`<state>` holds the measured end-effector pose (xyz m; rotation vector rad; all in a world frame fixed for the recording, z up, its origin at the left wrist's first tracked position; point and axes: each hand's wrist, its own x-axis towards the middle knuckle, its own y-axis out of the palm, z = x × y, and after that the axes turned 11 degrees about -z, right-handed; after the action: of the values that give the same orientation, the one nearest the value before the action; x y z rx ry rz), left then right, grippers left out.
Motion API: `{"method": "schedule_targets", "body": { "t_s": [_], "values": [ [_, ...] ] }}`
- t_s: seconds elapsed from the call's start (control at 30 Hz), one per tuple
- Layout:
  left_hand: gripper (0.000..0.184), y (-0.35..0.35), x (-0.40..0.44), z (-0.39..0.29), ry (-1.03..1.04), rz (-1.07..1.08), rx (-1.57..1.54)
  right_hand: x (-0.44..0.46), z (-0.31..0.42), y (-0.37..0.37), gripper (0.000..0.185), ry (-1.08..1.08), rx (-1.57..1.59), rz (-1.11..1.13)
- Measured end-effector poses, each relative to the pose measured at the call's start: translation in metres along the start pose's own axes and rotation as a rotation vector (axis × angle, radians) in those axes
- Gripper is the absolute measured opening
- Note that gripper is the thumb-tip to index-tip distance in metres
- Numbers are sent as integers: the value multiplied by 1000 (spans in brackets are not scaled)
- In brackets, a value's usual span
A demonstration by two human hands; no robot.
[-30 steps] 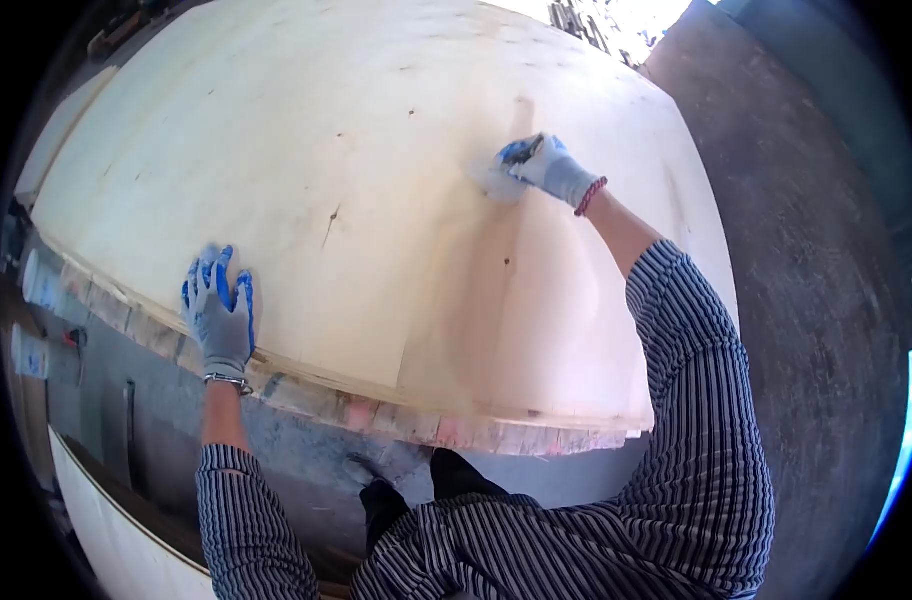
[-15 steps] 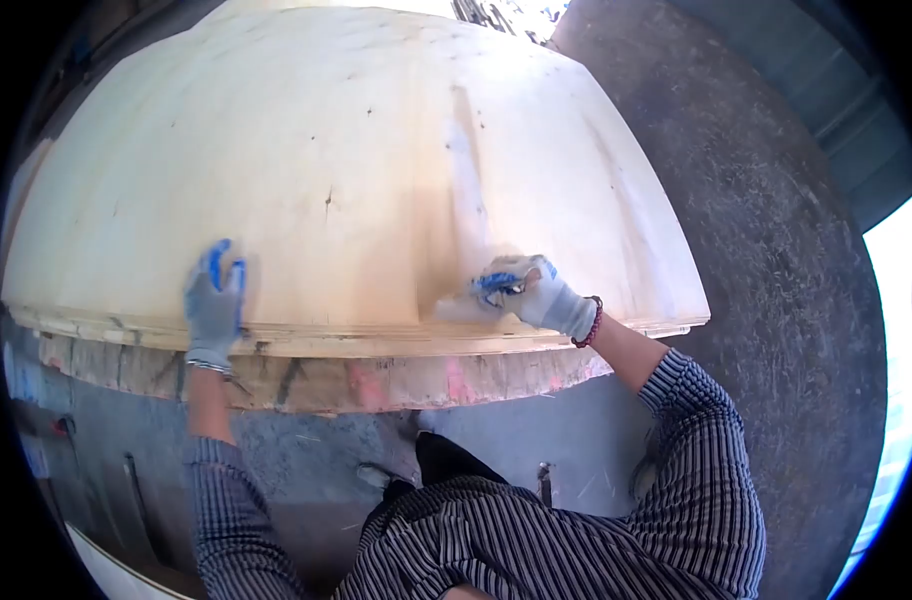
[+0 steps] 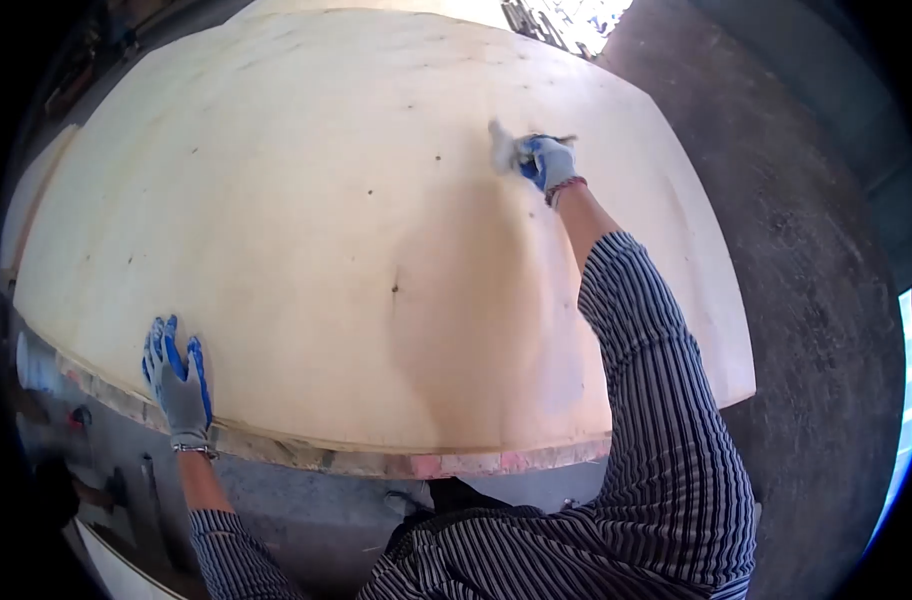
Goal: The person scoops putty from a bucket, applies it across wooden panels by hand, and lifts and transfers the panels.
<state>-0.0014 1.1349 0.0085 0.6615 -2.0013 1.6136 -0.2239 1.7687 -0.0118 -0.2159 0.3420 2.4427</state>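
A broad pale wood veneer sheet (image 3: 296, 220) with small dark knots covers the stack before me. My left hand (image 3: 181, 380), in a grey and blue glove, rests flat near the sheet's front left edge with its fingers spread. Farther out, toward the right side, my gloved right hand (image 3: 549, 162) is closed around a scraper (image 3: 501, 148). Its pale flat blade is blurred and lies against or just over the wood; a thin dark end sticks out on the hand's other side. I cannot tell the handle's exact shape.
The stack's rough front edge (image 3: 376, 462) carries pink marks. A dark concrete floor (image 3: 806, 300) runs along the right. Bright slatted material (image 3: 556, 22) lies beyond the far edge. Tools and a red item (image 3: 80, 415) are at the lower left.
My right hand has swept the scraper from near the front edge far out across the sheet. My left hand stays by the front edge, its fingers now more spread. The view has shifted.
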Motion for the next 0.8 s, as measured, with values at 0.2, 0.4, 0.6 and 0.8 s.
{"method": "schedule_targets", "body": {
  "t_s": [0.2,0.4,0.6,0.8],
  "values": [
    [44,-4,2,-7,-18,16,-20,-20,49,49,14,-610,-1107,-22],
    [44,-4,2,-7,10,6,19,-66,42,13,20,-622,-1116,176],
    [43,0,-2,0,54,-50,16,-227,24,-49,18,-620,-976,529],
    [39,0,-3,-5,14,-36,20,-389,14,-96,22,-816,-1074,559]
  ]
}}
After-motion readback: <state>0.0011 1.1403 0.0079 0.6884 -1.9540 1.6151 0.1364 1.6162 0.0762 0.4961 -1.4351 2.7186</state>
